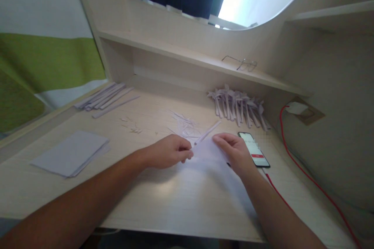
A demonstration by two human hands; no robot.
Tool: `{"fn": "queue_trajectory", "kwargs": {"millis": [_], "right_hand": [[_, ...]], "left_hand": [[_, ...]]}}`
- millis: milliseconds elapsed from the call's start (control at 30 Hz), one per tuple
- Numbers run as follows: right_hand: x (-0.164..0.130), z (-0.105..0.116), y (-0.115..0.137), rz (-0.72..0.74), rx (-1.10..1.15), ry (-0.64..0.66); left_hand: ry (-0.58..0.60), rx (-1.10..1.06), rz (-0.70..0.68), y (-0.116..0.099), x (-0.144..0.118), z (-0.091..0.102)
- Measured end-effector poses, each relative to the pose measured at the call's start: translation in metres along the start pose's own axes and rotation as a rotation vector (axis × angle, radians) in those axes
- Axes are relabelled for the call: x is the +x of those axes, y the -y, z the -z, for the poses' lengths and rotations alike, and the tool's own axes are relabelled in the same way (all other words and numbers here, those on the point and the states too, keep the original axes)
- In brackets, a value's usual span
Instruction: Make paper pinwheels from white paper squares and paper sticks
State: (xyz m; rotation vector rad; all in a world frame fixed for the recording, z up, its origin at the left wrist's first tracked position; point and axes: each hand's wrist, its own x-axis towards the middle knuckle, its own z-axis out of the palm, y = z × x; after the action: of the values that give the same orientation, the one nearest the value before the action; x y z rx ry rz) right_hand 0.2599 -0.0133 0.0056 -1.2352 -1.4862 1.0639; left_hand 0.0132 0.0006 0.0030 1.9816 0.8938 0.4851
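A white sheet of paper (206, 149) is stretched between my two hands above the desk. My left hand (172, 151) pinches its left corner, fingers curled in. My right hand (233, 151) grips the other side, thumb along the upper edge; its fingertips are hidden behind the paper. Just beyond the sheet lies a narrow rolled paper stick (208, 132). Thin paper strips (184, 122) are scattered behind it. A small dark thing (228, 165) shows beside my right palm, too little of it to name.
Left stand a stack of paper (71, 151) and several rolled paper tubes (105, 97). Paper scraps (131, 126) lie mid-desk. Back right are several paper tubes with folded tops (238, 105). A phone (254, 149), a red cable (304, 167) and shelf-top glasses (247, 64) are right.
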Motion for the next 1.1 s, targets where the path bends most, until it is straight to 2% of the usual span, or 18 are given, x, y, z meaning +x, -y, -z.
{"fn": "queue_trajectory", "kwargs": {"millis": [133, 167, 233, 367, 533, 700, 933, 1033, 1100], "right_hand": [[0.007, 0.0, -0.004, -0.029, 0.397, -0.037], [0.007, -0.003, -0.005, -0.016, 0.42, -0.009], [0.004, -0.011, -0.007, 0.02, 0.319, 0.034], [-0.006, -0.033, -0.013, 0.048, 0.038, -0.001], [-0.012, -0.04, -0.014, 0.036, -0.014, -0.05], [-0.007, -0.031, -0.013, 0.049, -0.018, -0.063], [0.007, -0.005, -0.019, 0.098, 0.061, -0.162], [0.009, 0.0, -0.016, 0.107, 0.082, -0.156], [0.007, 0.0, -0.011, 0.113, 0.055, -0.128]], "left_hand": [[-0.228, -0.193, 0.002, 0.0, 0.006, -0.006], [-0.272, -0.251, -0.006, 0.001, 0.008, -0.008], [-0.318, -0.327, -0.022, 0.002, 0.01, -0.014], [-0.326, -0.367, -0.047, 0.003, 0.011, -0.026], [-0.331, -0.365, -0.063, 0.001, 0.011, -0.032], [-0.327, -0.337, -0.033, 0.001, 0.011, -0.031], [-0.283, -0.39, -0.006, 0.007, 0.012, -0.025], [-0.252, -0.427, -0.019, 0.009, 0.012, -0.022], [-0.28, -0.448, -0.038, 0.009, 0.012, -0.021]]}}
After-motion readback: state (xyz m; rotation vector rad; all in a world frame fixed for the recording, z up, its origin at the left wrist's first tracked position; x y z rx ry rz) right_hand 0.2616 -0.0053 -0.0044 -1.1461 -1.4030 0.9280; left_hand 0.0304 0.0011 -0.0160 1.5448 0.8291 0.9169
